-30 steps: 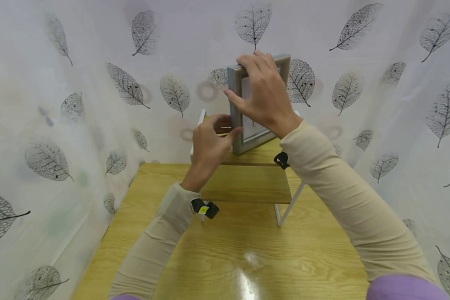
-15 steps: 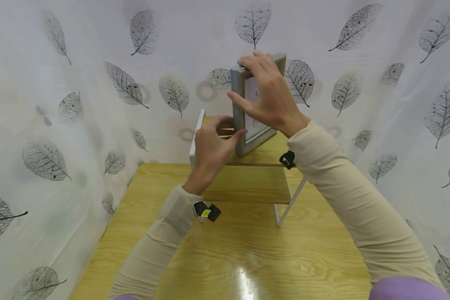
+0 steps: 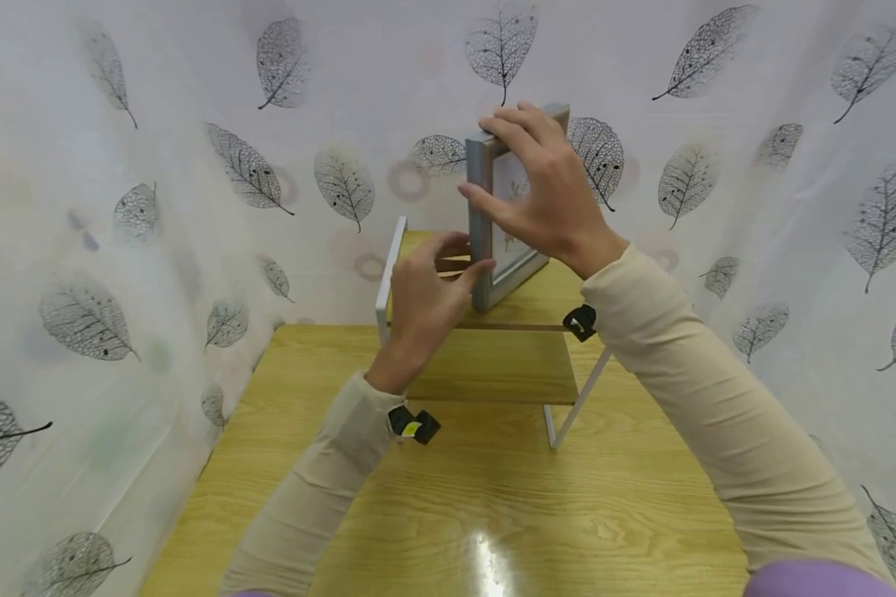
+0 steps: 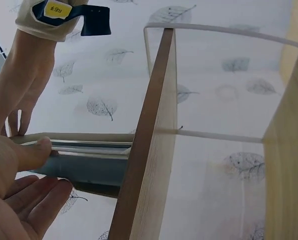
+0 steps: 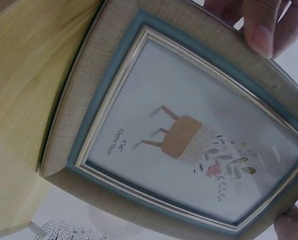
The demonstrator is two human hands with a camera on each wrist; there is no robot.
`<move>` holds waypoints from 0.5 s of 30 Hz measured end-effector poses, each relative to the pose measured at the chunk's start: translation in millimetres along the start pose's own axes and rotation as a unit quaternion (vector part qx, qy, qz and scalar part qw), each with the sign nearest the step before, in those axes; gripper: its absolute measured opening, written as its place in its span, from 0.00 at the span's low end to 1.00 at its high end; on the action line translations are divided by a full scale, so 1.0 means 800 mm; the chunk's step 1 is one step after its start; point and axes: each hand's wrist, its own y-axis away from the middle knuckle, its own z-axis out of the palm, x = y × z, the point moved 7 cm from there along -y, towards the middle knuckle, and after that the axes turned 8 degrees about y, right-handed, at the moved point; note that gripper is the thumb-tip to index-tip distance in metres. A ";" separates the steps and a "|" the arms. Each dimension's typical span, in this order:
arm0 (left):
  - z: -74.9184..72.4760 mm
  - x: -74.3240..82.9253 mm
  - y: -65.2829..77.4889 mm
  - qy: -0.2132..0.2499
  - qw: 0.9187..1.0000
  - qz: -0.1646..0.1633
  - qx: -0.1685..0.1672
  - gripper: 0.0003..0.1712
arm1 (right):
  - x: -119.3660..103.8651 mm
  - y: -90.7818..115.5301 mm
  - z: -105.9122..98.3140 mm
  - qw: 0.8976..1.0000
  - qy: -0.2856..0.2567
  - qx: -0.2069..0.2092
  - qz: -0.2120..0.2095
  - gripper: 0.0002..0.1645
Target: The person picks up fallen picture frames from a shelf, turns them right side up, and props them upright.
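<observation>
A picture frame (image 3: 518, 203), grey-beige with a blue-grey inner border, stands upright at an angle on the upper board of a small rack (image 3: 538, 303). My left hand (image 3: 426, 298) holds its left edge low down, thumb in front and fingers behind. From above, my right hand (image 3: 548, 186) grips the top, fingers bent over the upper edge and thumb at the left side. The right wrist view shows the print (image 5: 189, 140), a small stool with flowers, behind the pane. In the left wrist view, the frame's side (image 4: 89, 167) lies between my left thumb and fingers.
The rack has a lower board (image 3: 493, 365) and white metal legs (image 3: 582, 398). It stands at the back of a wood-grain table (image 3: 433, 506). A pale curtain (image 3: 194, 91) printed with leaves hangs close behind and at both sides.
The picture frame has shifted slightly right and turned a little, its left edge coming round, both hands moving with it. The hands keep their hold throughout.
</observation>
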 end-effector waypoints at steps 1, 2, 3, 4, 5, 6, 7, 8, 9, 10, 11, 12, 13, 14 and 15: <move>-0.002 -0.001 0.001 -0.001 1.000 -0.004 0.001 0.21 | 0.001 0.000 0.000 1.000 -0.004 0.001 -0.001 0.39; -0.004 -0.003 0.001 -0.004 1.000 -0.007 0.003 0.20 | 0.001 0.001 0.000 1.000 -0.008 0.002 -0.003 0.39; -0.006 -0.004 0.002 -0.008 1.000 -0.010 0.004 0.19 | 0.002 0.001 0.000 1.000 -0.011 0.004 -0.005 0.39; -0.008 -0.005 0.003 -0.017 1.000 -0.012 0.005 0.18 | 0.002 0.001 -0.001 1.000 -0.013 0.004 -0.007 0.39; -0.010 -0.006 0.003 -0.024 1.000 -0.014 0.005 0.17 | 0.003 0.002 -0.001 1.000 -0.015 0.005 -0.009 0.39; -0.012 -0.006 0.004 -0.032 0.999 -0.015 0.002 0.16 | 0.004 0.003 -0.001 1.000 -0.017 0.005 -0.011 0.39; -0.013 -0.007 0.005 -0.039 0.999 -0.017 -0.002 0.14 | 0.004 0.003 -0.002 1.000 -0.018 0.005 -0.013 0.38; -0.013 -0.007 0.005 -0.046 0.999 -0.018 -0.010 0.13 | 0.005 0.003 -0.002 1.000 -0.020 0.005 -0.013 0.38; -0.012 -0.009 0.006 -0.052 0.998 -0.021 -0.019 0.12 | 0.006 0.004 -0.003 1.000 -0.021 0.004 -0.014 0.38; -0.011 -0.010 0.006 -0.057 0.998 -0.024 -0.028 0.12 | 0.006 0.004 -0.003 1.000 -0.023 0.003 -0.014 0.38; -0.010 -0.012 0.006 -0.061 0.997 -0.027 -0.038 0.12 | 0.007 0.005 -0.004 1.000 -0.026 0.003 -0.014 0.38; -0.008 -0.013 0.007 -0.068 0.996 -0.029 -0.049 0.11 | 0.007 0.005 -0.004 0.999 -0.029 0.003 -0.015 0.38; -0.006 -0.015 0.007 -0.076 0.995 -0.031 -0.060 0.11 | 0.008 0.005 -0.004 0.999 -0.032 0.003 -0.016 0.38; -0.004 -0.017 0.008 -0.085 0.993 -0.033 -0.071 0.11 | 0.008 0.006 -0.005 0.999 -0.037 0.005 -0.017 0.38; -0.002 -0.018 0.008 -0.095 0.992 -0.036 -0.081 0.11 | 0.008 0.006 -0.006 0.999 -0.043 0.007 -0.020 0.38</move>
